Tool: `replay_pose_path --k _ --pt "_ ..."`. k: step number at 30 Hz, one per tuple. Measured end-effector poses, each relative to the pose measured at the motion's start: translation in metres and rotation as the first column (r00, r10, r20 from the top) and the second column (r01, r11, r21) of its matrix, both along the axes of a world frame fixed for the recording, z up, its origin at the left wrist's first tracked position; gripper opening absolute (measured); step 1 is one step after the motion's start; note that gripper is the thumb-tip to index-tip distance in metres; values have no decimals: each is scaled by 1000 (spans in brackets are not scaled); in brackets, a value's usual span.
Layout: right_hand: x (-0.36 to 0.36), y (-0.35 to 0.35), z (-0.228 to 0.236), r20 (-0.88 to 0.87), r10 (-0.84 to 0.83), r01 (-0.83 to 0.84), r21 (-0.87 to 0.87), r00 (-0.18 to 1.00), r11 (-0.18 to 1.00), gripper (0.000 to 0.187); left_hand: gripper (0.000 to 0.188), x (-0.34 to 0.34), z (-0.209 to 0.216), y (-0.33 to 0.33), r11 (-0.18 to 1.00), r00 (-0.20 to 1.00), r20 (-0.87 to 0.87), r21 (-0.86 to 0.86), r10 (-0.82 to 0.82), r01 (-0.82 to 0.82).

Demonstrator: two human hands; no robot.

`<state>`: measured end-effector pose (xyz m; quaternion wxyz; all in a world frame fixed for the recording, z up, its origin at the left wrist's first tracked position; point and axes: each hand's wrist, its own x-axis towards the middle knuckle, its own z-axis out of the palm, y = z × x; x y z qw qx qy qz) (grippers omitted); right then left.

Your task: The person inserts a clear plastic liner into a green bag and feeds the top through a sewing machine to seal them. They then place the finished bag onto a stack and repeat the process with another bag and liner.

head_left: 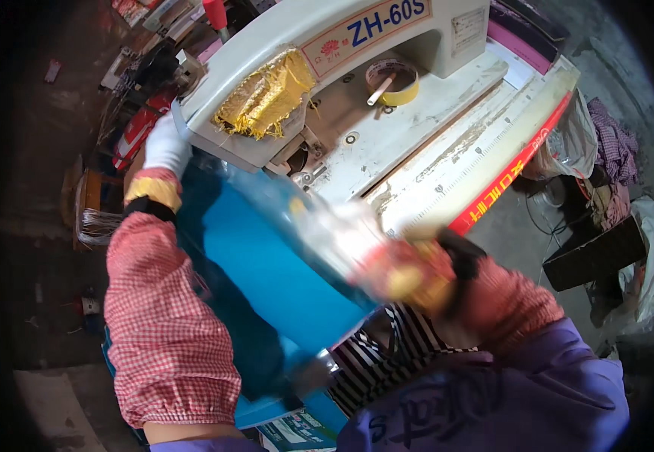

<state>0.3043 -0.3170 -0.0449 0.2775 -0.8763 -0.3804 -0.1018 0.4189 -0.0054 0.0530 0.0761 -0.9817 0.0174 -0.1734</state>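
A large pale sewing machine fills the upper middle. My left hand, in a white glove, is at the left end of its head, with the fingertips hidden behind it. Smeared by motion, my right hand is also in a white glove and is close to the front edge of the machine bed. A see-through, plastic-like sheet stretches between the hands, too blurred to make out well. Below them lies a smooth blue surface, partly in shadow.
A yellow tape roll with a white stick across it rests on the machine bed. Gold fringed cloth is fixed to the machine head. A dark box, plastic bags and checked cloth lie at right. Clutter is at upper left.
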Motion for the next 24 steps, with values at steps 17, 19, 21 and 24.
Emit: replay_pose_path --k 17,19,21,24 --pt "118 51 3 85 846 -802 -281 526 527 30 50 -131 94 -317 684 582 -658 137 -478 717" --pt "107 22 16 -278 656 -696 -69 701 715 25 51 -126 89 -326 856 176 -983 50 -48 514" --pt "119 34 -9 -199 632 -659 -119 749 743 30 36 -119 91 -317 885 -110 -978 -206 -175 418" --pt "88 28 23 -369 504 -598 -207 781 774 29 29 -112 90 -278 943 115 -977 -202 -178 -263"
